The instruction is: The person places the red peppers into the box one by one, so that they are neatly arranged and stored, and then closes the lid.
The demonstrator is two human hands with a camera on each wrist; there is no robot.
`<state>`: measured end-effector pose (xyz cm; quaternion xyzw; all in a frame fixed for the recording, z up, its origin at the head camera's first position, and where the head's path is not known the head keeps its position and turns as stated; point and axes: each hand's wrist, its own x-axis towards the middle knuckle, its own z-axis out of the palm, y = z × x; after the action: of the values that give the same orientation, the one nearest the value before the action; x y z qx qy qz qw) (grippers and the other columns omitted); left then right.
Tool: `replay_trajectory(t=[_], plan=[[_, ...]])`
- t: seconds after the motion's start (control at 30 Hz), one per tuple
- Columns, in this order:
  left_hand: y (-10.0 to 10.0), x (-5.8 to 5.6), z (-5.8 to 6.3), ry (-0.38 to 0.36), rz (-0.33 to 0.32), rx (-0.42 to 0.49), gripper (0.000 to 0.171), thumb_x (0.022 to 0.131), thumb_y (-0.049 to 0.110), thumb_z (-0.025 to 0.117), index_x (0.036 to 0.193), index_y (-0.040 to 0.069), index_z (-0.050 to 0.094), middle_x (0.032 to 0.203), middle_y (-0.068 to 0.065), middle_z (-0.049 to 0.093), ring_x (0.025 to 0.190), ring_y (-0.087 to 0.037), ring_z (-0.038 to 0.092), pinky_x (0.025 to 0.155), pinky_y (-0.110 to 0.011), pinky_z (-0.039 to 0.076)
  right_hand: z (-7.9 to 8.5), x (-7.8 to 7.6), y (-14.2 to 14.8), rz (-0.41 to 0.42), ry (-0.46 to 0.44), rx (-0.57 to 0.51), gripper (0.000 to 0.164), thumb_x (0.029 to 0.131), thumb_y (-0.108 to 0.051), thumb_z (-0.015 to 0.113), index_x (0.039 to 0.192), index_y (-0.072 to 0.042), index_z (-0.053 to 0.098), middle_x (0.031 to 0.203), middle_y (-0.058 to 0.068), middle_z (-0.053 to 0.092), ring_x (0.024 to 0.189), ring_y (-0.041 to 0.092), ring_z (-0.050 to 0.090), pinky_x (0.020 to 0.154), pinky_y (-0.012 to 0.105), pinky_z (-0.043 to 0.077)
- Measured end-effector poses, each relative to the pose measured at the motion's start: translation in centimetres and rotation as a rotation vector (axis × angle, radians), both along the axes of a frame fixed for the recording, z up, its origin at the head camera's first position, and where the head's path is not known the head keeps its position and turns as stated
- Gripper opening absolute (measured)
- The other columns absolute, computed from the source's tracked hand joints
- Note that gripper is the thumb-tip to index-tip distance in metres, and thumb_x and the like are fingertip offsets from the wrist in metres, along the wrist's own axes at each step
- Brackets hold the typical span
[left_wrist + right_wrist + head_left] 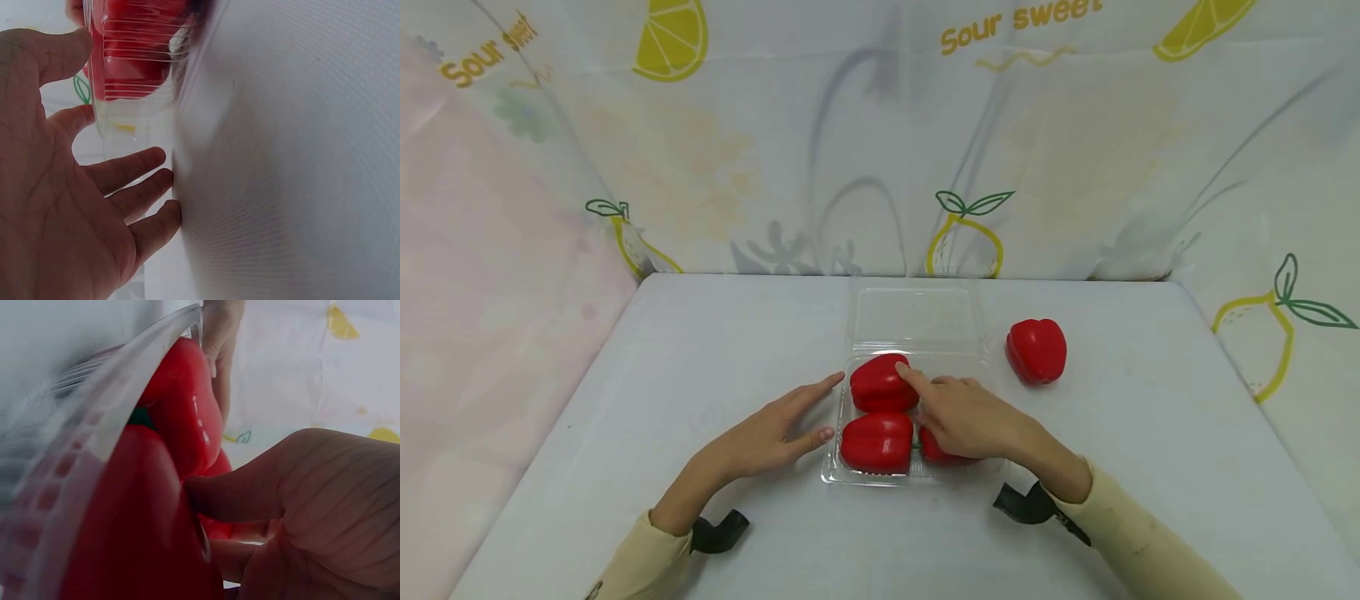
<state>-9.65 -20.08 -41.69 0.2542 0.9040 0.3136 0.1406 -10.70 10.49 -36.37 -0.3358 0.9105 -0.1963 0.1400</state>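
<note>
A clear plastic clamshell box (925,477) lies with its lid folded back, holding three red bell peppers. The far-left bell pepper (880,383) has my right hand (973,417) at its right end, index finger over the top and thumb lower on the near side. Directly in front of it sits the near-left bell pepper (876,443). My right hand partly covers the near-right bell pepper (942,450), which looms large in the right wrist view. Beside the box's left wall, my left hand (767,437) has spread fingers and holds nothing; its thumb points at the near-left pepper.
Another red bell pepper (1037,352) lies on the white table (1120,450), right of the box. The clear lid (917,315) stretches toward the table's back edge. A lemon-printed cloth (880,142) hangs behind the table and along its sides.
</note>
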Motion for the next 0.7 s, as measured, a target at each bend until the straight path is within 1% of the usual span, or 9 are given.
replay_trajectory(t=[0.1,0.13,0.23,0.37,0.5,0.6,0.7], plan=[[0.0,0.0,0.0,0.003,-0.001,-0.001,0.071,0.095,0.057,0.055,0.156,0.042,0.022,0.153,0.002,0.038,0.14,-0.023,0.037,0.105,-0.056,0.038,-0.2,-0.1,0.3,0.001,-0.044,-0.03,0.073,0.087,-0.014,0.073,0.148,-0.004,0.035,0.111,0.011,0.065,0.095,0.023,0.065,0.08,0.039,0.057],[0.0,0.0,0.0,0.003,-0.002,-0.002,0.071,0.095,0.057,0.055,0.156,0.042,0.022,0.153,0.002,0.038,0.14,-0.023,0.037,0.105,-0.056,0.038,-0.3,-0.2,0.4,-0.006,-0.06,-0.041,0.072,0.087,-0.014,0.072,0.148,-0.004,0.035,0.113,0.011,0.065,0.095,0.023,0.064,0.079,0.038,0.057],[0.1,0.0,0.1,-0.001,-0.001,-0.003,0.071,0.095,0.056,0.055,0.156,0.041,0.022,0.153,0.002,0.039,0.14,-0.024,0.037,0.105,-0.056,0.038,-0.4,-0.3,0.6,-0.029,-0.105,-0.065,0.068,0.09,-0.016,0.069,0.149,-0.008,0.035,0.118,0.011,0.063,0.099,0.023,0.063,0.08,0.039,0.057],[0.2,0.0,0.2,-0.008,0.001,-0.009,0.071,0.095,0.056,0.055,0.156,0.042,0.022,0.152,0.002,0.039,0.14,-0.024,0.037,0.105,-0.056,0.038,-0.3,-0.3,1.1,-0.055,-0.138,-0.111,0.064,0.093,-0.015,0.066,0.15,-0.012,0.036,0.125,0.012,0.062,0.108,0.028,0.062,0.084,0.044,0.056],[0.2,0.0,0.3,-0.01,0.002,-0.015,0.071,0.094,0.056,0.055,0.156,0.042,0.022,0.153,0.002,0.039,0.14,-0.023,0.037,0.105,-0.056,0.038,-0.1,-0.4,1.5,-0.073,-0.125,-0.152,0.066,0.092,-0.015,0.068,0.15,-0.016,0.038,0.128,0.01,0.062,0.114,0.029,0.06,0.086,0.046,0.055],[0.2,0.1,0.3,-0.01,0.005,-0.017,0.071,0.094,0.056,0.055,0.156,0.042,0.022,0.152,0.002,0.039,0.139,-0.023,0.037,0.105,-0.055,0.039,-0.1,-0.5,1.8,-0.091,-0.096,-0.164,0.065,0.09,-0.017,0.07,0.149,-0.018,0.042,0.126,0.008,0.064,0.112,0.028,0.061,0.084,0.045,0.056],[0.1,0.1,0.3,-0.012,0.005,-0.008,0.072,0.094,0.057,0.056,0.156,0.042,0.022,0.153,0.003,0.038,0.14,-0.023,0.036,0.106,-0.055,0.038,0.0,-0.5,2.2,-0.113,-0.06,-0.172,0.064,0.09,-0.018,0.071,0.148,-0.017,0.044,0.123,0.008,0.065,0.111,0.029,0.062,0.083,0.044,0.057]])
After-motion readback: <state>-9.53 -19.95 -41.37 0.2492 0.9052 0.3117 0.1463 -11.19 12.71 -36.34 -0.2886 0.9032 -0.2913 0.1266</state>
